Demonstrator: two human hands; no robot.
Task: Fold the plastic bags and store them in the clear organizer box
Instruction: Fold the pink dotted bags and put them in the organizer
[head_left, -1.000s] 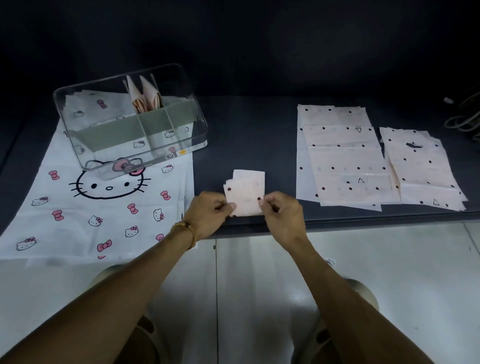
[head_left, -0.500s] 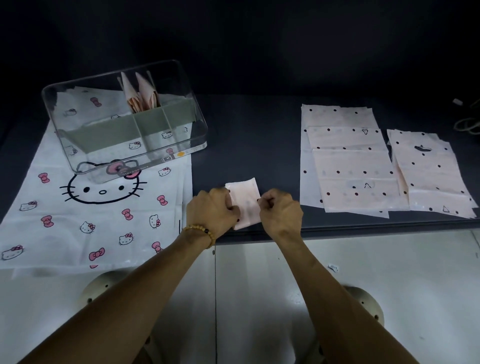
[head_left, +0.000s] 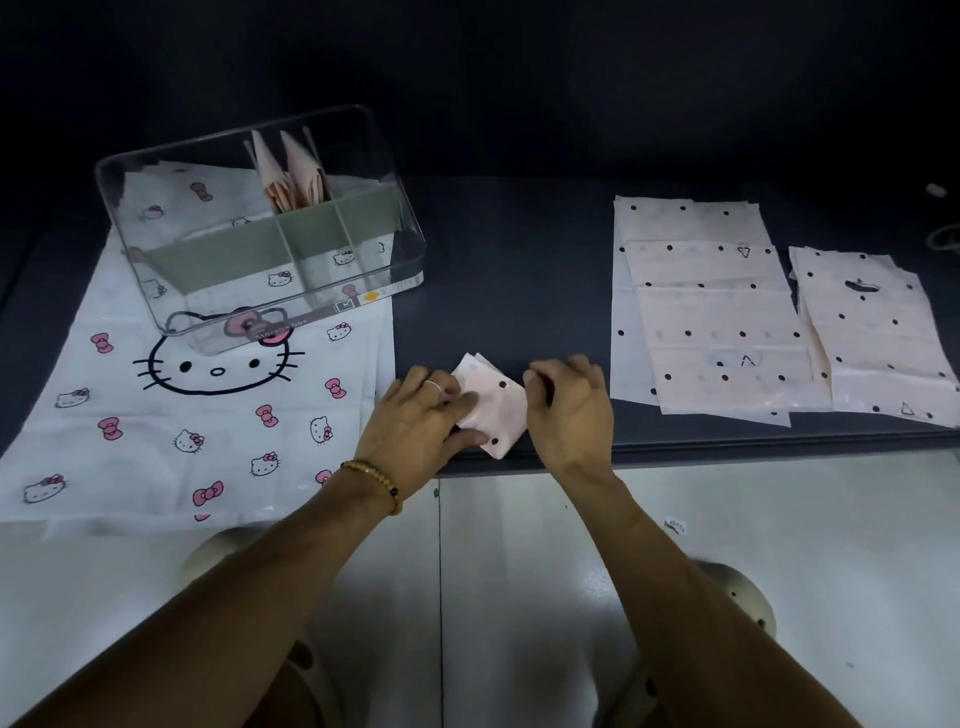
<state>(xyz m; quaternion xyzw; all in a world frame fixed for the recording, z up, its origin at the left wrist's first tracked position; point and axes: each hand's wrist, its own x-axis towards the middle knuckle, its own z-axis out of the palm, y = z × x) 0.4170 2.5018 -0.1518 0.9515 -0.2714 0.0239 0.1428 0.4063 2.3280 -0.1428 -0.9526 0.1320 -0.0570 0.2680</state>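
Observation:
A small folded pink dotted bag (head_left: 496, 410) lies at the front edge of the dark table (head_left: 509, 270). My left hand (head_left: 418, 428) presses flat on its left part with straight fingers. My right hand (head_left: 569, 410) has curled fingers at the bag's right edge and appears to pinch it. The clear organizer box (head_left: 408, 249) stands at the back left, tilted, with two folded pink bags (head_left: 293, 171) upright in a rear compartment. Unfolded pink dotted bags lie flat at the right in one overlapping pile (head_left: 711, 317), with another bag (head_left: 878, 343) beside it.
A large white cat-print bag (head_left: 208, 415) is spread under the box and hangs over the table's front edge at the left. A cable (head_left: 943, 239) lies at the far right. Pale floor and two stool bases show below the table.
The folded bag has turned to a diamond angle on the table. My left hand has gone from pinching it to pressing flat on it. My right hand has shifted to its right edge.

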